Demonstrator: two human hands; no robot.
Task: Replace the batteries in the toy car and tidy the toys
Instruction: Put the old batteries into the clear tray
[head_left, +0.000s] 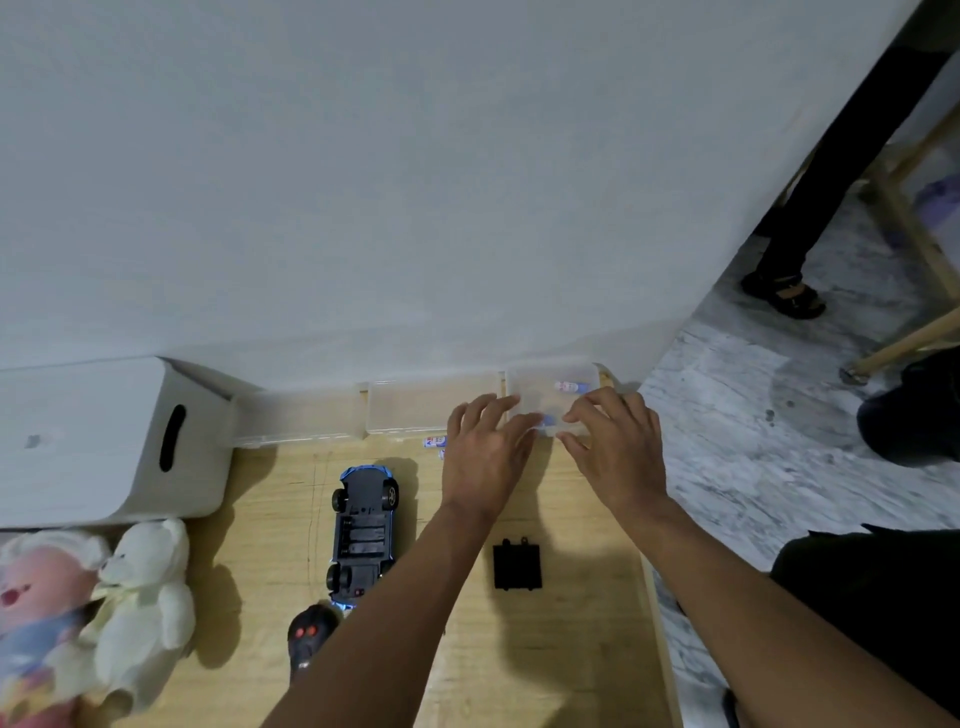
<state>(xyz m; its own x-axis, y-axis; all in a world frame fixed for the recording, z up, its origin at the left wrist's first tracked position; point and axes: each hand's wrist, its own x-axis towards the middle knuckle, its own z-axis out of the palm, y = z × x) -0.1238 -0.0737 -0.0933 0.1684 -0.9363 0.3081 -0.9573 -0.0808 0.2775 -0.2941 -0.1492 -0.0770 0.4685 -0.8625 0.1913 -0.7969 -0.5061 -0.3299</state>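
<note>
Both hands rest on a clear box (550, 397) at the tabletop's (571, 634) far right corner against the wall: the left hand (485, 457) lies spread on its near left side, the right hand (615, 447) grasps its near right edge with curled fingers. The car (363, 535) lies upside down mid-table, battery bay uncovered, its black cover (517, 565) toward the right edge. Loose batteries (434, 442) lie just left of the left hand, and a battery (570, 387) shows inside the box.

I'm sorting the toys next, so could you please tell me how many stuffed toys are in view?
2. A white teddy bear lies at the table's near left, below the white storage bin. A pink-faced plush doll lies against its left side, cut off by the frame edge. Others may be hidden.
</note>
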